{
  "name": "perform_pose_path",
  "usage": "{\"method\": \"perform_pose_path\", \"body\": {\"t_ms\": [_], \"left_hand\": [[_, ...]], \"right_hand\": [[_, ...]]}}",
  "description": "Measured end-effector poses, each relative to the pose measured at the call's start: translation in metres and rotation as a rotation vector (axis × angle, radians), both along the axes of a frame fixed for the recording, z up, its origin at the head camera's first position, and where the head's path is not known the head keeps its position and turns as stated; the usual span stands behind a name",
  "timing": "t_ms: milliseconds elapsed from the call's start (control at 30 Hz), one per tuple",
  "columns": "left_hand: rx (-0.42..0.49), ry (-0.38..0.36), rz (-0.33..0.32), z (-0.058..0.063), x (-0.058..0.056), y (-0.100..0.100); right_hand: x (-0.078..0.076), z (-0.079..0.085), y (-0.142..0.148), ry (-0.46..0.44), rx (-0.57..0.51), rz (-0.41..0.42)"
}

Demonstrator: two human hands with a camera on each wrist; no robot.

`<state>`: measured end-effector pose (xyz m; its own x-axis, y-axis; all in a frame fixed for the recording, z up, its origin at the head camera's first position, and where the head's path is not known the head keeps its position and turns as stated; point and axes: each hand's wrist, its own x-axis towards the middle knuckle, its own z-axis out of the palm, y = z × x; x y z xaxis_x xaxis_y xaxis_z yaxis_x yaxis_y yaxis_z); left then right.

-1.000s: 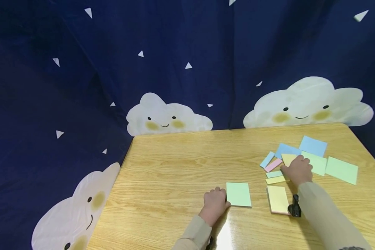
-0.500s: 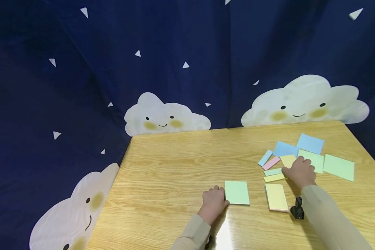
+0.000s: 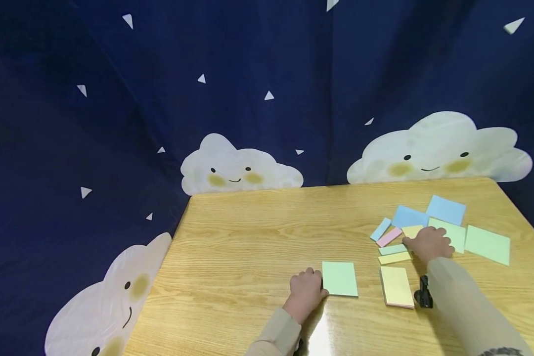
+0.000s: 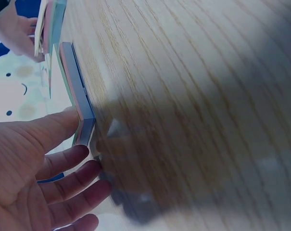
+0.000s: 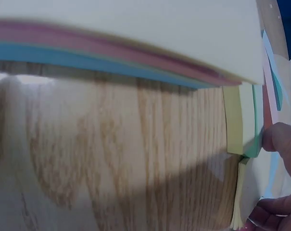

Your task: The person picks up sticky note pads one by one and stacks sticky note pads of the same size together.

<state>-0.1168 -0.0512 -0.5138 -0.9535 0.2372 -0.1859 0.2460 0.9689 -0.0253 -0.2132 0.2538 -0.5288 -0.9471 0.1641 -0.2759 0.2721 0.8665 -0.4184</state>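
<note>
My left hand rests beside a square green-topped sticky note pad, thumb at its near left corner. In the left wrist view, loosely bent fingers lie by the corner of that layered pad. Farther right, my right hand holds a small yellow sticky note pad and covers much of it. The right wrist view has the thumb beside small strip pads and the fingers curled by the yellow pad, whose page edges fan slightly.
Strip pads in blue, pink, green and yellow lie left of my right hand. Nearer is a cream-topped stack. Behind and right lie blue pads and green ones. A dark curtain backs the table.
My right hand has shifted slightly right and toward me, and the small yellow pad has slid a little nearer with it. The left hand and its green pad stay put.
</note>
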Motion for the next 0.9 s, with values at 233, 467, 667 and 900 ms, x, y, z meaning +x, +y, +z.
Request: {"method": "perform_pose_path", "body": {"t_ms": [233,467,667,900], "left_hand": [[-0.003,0.007,-0.007,-0.0003,0.0013,0.0008],[-0.003,0.012,0.0,-0.0028,0.0015,0.0008],[0.014,0.005,0.002,-0.0019,0.0014,0.0005],[0.022,0.001,0.007,-0.0014,-0.0001,-0.001]], "right_hand": [[0.0011,0.0001,0.0011,0.022,-0.027,0.01],[-0.0001,-0.003,0.0027,0.015,-0.011,0.025],[0.0017,-0.0044,0.0041,0.054,-0.012,0.038],[0.0009,0.0013,0.0022,0.11,-0.019,0.045]]}}
